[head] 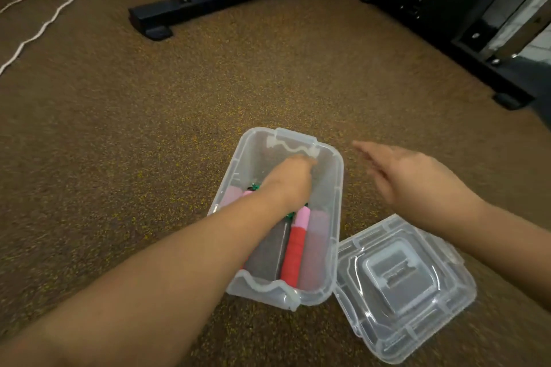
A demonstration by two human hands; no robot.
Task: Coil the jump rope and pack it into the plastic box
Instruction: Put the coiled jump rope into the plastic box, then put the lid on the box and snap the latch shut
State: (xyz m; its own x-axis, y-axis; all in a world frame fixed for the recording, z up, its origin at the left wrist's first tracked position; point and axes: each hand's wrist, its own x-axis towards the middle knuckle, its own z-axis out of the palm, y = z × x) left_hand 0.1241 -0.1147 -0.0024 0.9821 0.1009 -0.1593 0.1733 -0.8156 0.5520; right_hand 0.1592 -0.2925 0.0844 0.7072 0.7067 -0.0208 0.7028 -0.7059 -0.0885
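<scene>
A clear plastic box (pixel 335 235) stands open on the floor in front of me. Inside lies the jump rope: a red and pink handle (pixel 295 250) runs along the right side, a second pink handle end (pixel 246 194) shows at the left, and bits of green rope (pixel 255 187) peek out beside my arm. My left hand (pixel 290 179) reaches down into the box over the rope, fingers curled; what it grips is hidden. To the right of the box hovers my right hand (pixel 402 176), fingers spread and empty. The clear lid (pixel 402 286) lies on the floor at the box's right.
The floor is brown speckled rubber matting. Black gym machine bases stand at the back centre (pixel 179 12) and along the right (pixel 477 39). A white cable (pixel 44 24) snakes across the floor at the far left.
</scene>
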